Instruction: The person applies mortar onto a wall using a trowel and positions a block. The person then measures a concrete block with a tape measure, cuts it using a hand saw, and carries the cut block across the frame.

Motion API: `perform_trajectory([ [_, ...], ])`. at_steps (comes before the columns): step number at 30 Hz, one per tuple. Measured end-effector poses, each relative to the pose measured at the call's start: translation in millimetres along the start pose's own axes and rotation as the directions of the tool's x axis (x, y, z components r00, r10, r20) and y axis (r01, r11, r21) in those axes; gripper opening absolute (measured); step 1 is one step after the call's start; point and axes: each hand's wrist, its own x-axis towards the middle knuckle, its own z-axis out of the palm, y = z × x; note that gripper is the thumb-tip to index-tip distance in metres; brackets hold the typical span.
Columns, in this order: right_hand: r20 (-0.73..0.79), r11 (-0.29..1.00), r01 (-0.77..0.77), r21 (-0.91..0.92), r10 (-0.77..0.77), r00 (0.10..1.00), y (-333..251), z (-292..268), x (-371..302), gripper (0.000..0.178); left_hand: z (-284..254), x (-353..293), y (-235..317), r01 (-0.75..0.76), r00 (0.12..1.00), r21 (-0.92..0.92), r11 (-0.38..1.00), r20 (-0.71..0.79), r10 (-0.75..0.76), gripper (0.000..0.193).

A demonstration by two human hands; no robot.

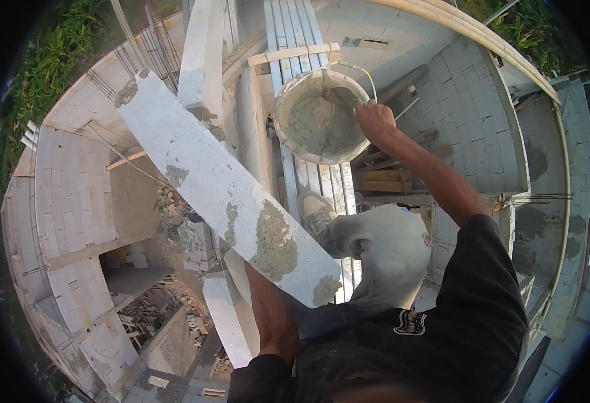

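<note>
My right hand [377,124] is closed on the right rim of a round bucket [283,127], beside its yellow-and-white handle. Wet grey mortar [318,121] fills the lower part of the bucket, which rests on the metal planks [312,176]. A long, pale concrete slab [204,171], smeared with patches of mortar, runs slantwise from the upper left down to my body. Up behind its lower part goes my left forearm [273,312]. The slab hides my left hand, so its fingers and grip cannot be made out.
My shoe [316,209] stands on the planks. A wooden crosspiece [293,54] lies over them beyond the bucket. Block walls [470,114] rise on both sides. Far below on the left, rubble [154,312] covers the floor. Steel rods [164,50] stick up at the upper left.
</note>
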Motion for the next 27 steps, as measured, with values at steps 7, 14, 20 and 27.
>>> perform_trajectory([
  [7, 0.137, 0.975, -0.063, 0.214, 0.034, 0.990, -32.0, 41.8, 9.2, 0.026, 18.6, 25.5, -34.5, -0.252, 0.935, 0.130, 0.959, -0.222, 0.276, 0.040],
  [14, 0.251, 0.872, -0.084, 0.482, -0.045, 0.967, -59.9, 38.9, -2.0, 0.049, 33.1, 30.4, -41.1, -0.389, 0.820, 0.344, 0.855, -0.293, 0.491, 0.040],
  [20, 0.344, 0.552, -0.275, 0.787, -0.023, 0.939, -28.1, 35.1, -34.6, 0.051, -7.2, 19.0, -37.1, -0.408, 0.859, 0.292, 0.865, -0.197, 0.472, 0.042],
  [27, 0.249, 0.173, -0.243, 0.954, -0.016, 0.968, -11.5, 35.2, -83.7, 0.041, 8.4, 35.3, -29.4, -0.296, 0.911, 0.116, 0.948, -0.264, 0.317, 0.042],
])
